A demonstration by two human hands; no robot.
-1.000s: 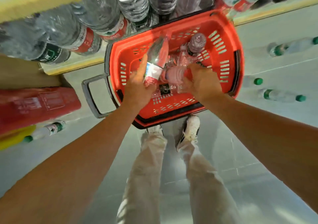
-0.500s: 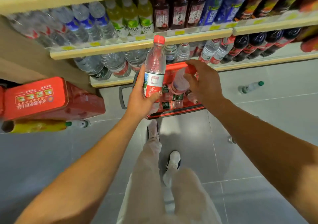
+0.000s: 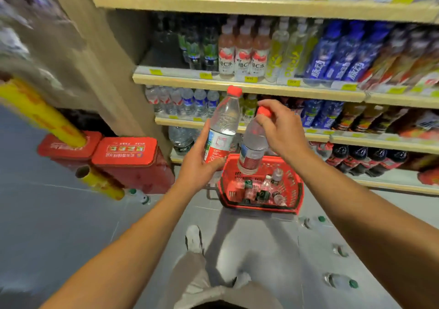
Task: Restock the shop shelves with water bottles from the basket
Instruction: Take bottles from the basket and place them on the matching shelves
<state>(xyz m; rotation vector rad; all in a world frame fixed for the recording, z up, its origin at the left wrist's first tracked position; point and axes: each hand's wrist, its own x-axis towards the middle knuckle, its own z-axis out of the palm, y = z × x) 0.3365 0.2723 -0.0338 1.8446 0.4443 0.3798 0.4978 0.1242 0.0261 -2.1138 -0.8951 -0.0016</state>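
Your left hand [image 3: 198, 166] grips one clear red-capped water bottle [image 3: 222, 128], your right hand [image 3: 282, 128] pinches another clear bottle [image 3: 253, 147] by its cap; neither shelved, more wait in the red plastic basket [image 3: 291, 204].

One view is given, taken from the person's head. It is pointed forward and down, close above both bare arms. The red plastic basket [image 3: 261, 204] and wooden drink shelves [image 3: 237, 85] are seen ahead.

Bright, even indoor light; heavy motion blur at the left edge, wide-angle bending throughout, centre fairly sharp.
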